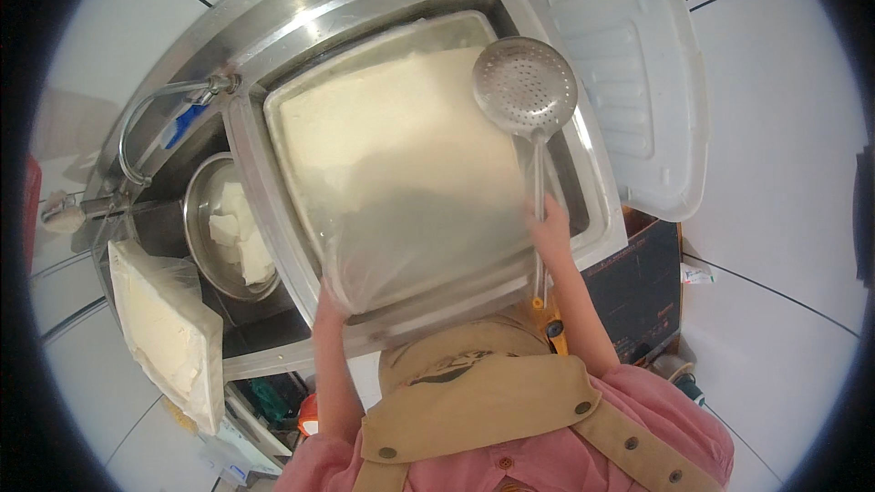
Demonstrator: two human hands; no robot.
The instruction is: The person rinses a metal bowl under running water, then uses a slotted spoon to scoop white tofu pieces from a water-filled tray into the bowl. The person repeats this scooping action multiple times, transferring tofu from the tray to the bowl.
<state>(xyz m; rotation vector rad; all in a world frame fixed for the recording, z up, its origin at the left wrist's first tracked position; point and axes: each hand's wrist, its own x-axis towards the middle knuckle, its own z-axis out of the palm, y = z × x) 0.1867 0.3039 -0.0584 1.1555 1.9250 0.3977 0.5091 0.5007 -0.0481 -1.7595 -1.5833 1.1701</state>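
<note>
A large white slab that looks like tofu or fresh cheese [403, 130] lies in a rectangular tub [277, 150] set in the right sink basin. Clear plastic film [383, 260] covers its near part. My left hand [331, 307] is at the tub's near left corner against the film, blurred, its fingers mostly hidden. My right hand [550, 229] is at the tub's right side, around the handle of a perforated metal skimmer [526, 85]. The skimmer's round head rests over the slab's far right corner, and its handle points towards me.
The left basin holds a metal bowl [191, 212] with white chunks [253, 253]. A white tray of pale solid food [164, 335] leans at the sink's left edge. A curved faucet [130, 123] stands behind; a white plastic lid [636, 82] is at the right, above a dark box [642, 294].
</note>
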